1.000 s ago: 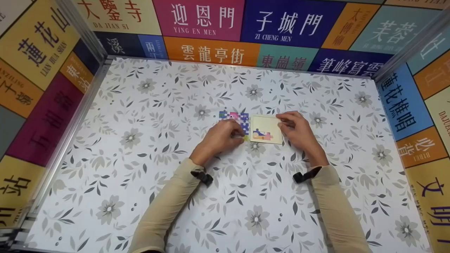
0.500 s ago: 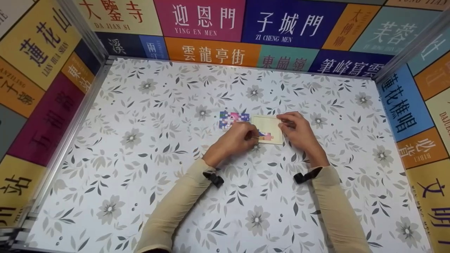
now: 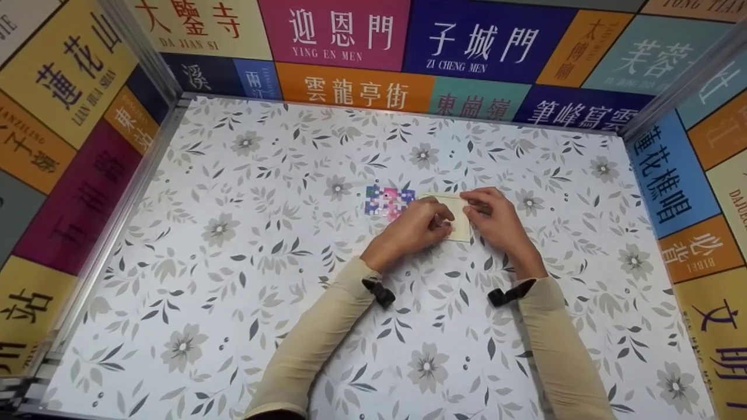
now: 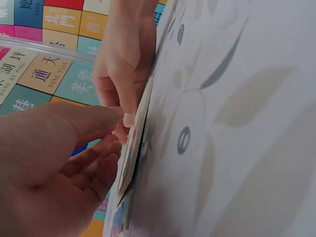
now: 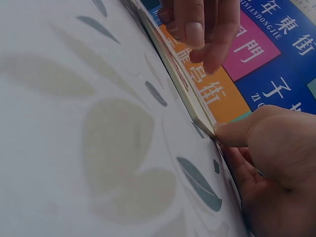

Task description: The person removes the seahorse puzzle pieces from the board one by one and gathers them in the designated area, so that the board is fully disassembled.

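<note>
A small pale puzzle board [image 3: 461, 224] with a raised rim lies near the middle of the table. My right hand [image 3: 496, 213] pinches its right edge, the thumb on the corner [image 5: 197, 111] of the board in the right wrist view. Over the board's left part hangs my left hand [image 3: 417, 224], fingers bent and hiding much of the inside. Whether a puzzle piece sits between those fingertips I cannot tell. Left of the board lies a block of purple and pink puzzle pieces [image 3: 385, 201], its lower right part covered by my left hand.
A white tablecloth with grey flowers [image 3: 426, 364] covers the table. Colourful panels with large lettering [image 3: 344, 32] stand along the back and both sides, with metal frame bars [image 3: 125, 198] at the edges.
My left hand has moved right, from the puzzle pieces' lower right corner to over the board, uncovering more of the pieces and covering the board's inside. My right hand stays at the board's edge.
</note>
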A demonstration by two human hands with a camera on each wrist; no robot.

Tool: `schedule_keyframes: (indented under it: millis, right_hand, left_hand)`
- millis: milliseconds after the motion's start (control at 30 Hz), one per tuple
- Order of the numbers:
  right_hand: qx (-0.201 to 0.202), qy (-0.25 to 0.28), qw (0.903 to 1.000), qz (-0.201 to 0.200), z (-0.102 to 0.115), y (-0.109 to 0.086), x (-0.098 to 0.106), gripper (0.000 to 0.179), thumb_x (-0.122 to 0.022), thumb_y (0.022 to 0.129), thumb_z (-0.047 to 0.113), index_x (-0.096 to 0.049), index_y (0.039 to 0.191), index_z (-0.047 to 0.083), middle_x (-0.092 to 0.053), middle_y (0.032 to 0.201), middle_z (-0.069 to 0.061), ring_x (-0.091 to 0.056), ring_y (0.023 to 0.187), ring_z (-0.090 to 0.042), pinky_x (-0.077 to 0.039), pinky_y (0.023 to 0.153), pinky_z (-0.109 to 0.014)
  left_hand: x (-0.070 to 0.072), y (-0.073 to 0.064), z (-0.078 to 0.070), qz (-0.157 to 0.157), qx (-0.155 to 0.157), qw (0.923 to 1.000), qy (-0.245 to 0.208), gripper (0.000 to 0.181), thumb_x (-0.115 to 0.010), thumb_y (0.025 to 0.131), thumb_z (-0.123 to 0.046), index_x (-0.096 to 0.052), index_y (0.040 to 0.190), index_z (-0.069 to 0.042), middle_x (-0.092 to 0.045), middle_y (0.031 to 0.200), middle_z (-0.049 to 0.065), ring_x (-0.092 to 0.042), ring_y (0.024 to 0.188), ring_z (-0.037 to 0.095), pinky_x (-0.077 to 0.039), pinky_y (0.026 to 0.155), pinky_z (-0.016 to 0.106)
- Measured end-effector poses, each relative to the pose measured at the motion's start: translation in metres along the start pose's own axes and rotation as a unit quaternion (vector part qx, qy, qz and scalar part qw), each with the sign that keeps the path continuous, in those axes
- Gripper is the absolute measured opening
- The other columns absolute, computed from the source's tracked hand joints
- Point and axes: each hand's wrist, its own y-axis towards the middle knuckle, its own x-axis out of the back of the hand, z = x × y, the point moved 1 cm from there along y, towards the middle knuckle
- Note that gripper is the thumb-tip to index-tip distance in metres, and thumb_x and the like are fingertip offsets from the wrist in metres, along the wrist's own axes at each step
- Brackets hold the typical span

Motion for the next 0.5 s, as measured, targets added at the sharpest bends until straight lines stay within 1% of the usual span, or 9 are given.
schedule_keyframes:
  millis: [100,133,200,300,333,367,433,500]
  right_hand:
    - [0.001,0.0,1.0,0.002,-0.002,0.0,0.001,0.034,-0.07,0.106,0.014,-0.073,0.138,0.007,-0.061,0.141,-0.014,-0.066,0.128,-0.033,-0.051,0.103,-0.014]
    - [0.001,-0.001,1.0,0.001,-0.002,0.0,0.002,0.033,-0.07,0.106,0.014,-0.073,0.138,0.007,-0.061,0.14,-0.014,-0.066,0.128,-0.032,-0.052,0.104,-0.015]
    - [0.002,-0.004,1.0,0.001,-0.003,0.0,0.002,0.033,-0.07,0.106,0.015,-0.073,0.138,0.008,-0.061,0.14,-0.013,-0.066,0.128,-0.032,-0.052,0.105,-0.017]
    - [0.001,-0.005,1.0,0.002,-0.003,-0.001,0.002,0.034,-0.07,0.106,0.015,-0.072,0.139,0.007,-0.06,0.142,-0.014,-0.066,0.127,-0.032,-0.051,0.105,-0.017]
    - [-0.001,-0.004,1.0,0.003,-0.003,-0.001,0.002,0.034,-0.07,0.106,0.016,-0.072,0.139,0.008,-0.06,0.142,-0.014,-0.066,0.128,-0.031,-0.051,0.105,-0.017]
    - [-0.003,-0.004,1.0,0.004,-0.003,-0.001,0.002,0.034,-0.07,0.106,0.016,-0.072,0.139,0.008,-0.06,0.142,-0.014,-0.066,0.128,-0.031,-0.051,0.104,-0.016]
    - [-0.006,-0.003,1.0,0.006,-0.002,-0.001,0.002,0.034,-0.07,0.106,0.016,-0.072,0.139,0.009,-0.06,0.143,-0.013,-0.065,0.128,-0.03,-0.05,0.103,-0.015]
    - [-0.006,-0.003,1.0,0.006,-0.002,0.0,0.002,0.035,-0.071,0.106,0.017,-0.072,0.14,0.009,-0.06,0.143,-0.013,-0.066,0.128,-0.03,-0.05,0.103,-0.015]
  left_hand:
    - [-0.004,0.0,0.004,0.012,0.005,0.9999,0.003,0.025,-0.077,0.096,-0.013,-0.079,0.119,-0.003,-0.071,0.109,0.015,-0.067,0.097,0.025,-0.056,0.086,0.032]
    - [-0.009,0.002,0.01,0.012,0.004,0.9999,0.009,0.026,-0.078,0.096,-0.016,-0.079,0.119,-0.004,-0.07,0.109,0.013,-0.066,0.097,0.023,-0.055,0.085,0.032]
    - [-0.015,0.003,0.018,0.016,0.008,0.9998,0.007,0.027,-0.079,0.094,-0.017,-0.079,0.119,-0.005,-0.069,0.111,0.012,-0.063,0.098,0.021,-0.054,0.088,0.033]
    - [-0.029,0.008,0.036,0.009,0.002,0.9999,0.012,0.027,-0.08,0.094,-0.02,-0.079,0.118,-0.009,-0.067,0.111,0.008,-0.061,0.097,0.018,-0.053,0.087,0.03]
    - [-0.029,0.007,0.035,0.009,0.004,0.9999,0.013,0.028,-0.08,0.094,-0.02,-0.079,0.119,-0.008,-0.066,0.111,0.009,-0.06,0.097,0.018,-0.052,0.087,0.03]
    - [-0.024,0.005,0.029,0.012,0.008,0.9998,0.01,0.028,-0.08,0.095,-0.019,-0.078,0.121,-0.007,-0.066,0.113,0.01,-0.06,0.098,0.019,-0.052,0.088,0.031]
    - [-0.018,0.002,0.021,0.014,0.012,0.9997,0.017,0.028,-0.08,0.097,-0.018,-0.077,0.122,-0.006,-0.066,0.115,0.012,-0.059,0.099,0.02,-0.052,0.089,0.032]
    - [-0.009,-0.002,0.008,0.021,0.019,0.9994,0.02,0.029,-0.079,0.098,-0.015,-0.076,0.124,-0.004,-0.065,0.118,0.015,-0.059,0.1,0.022,-0.052,0.09,0.035]
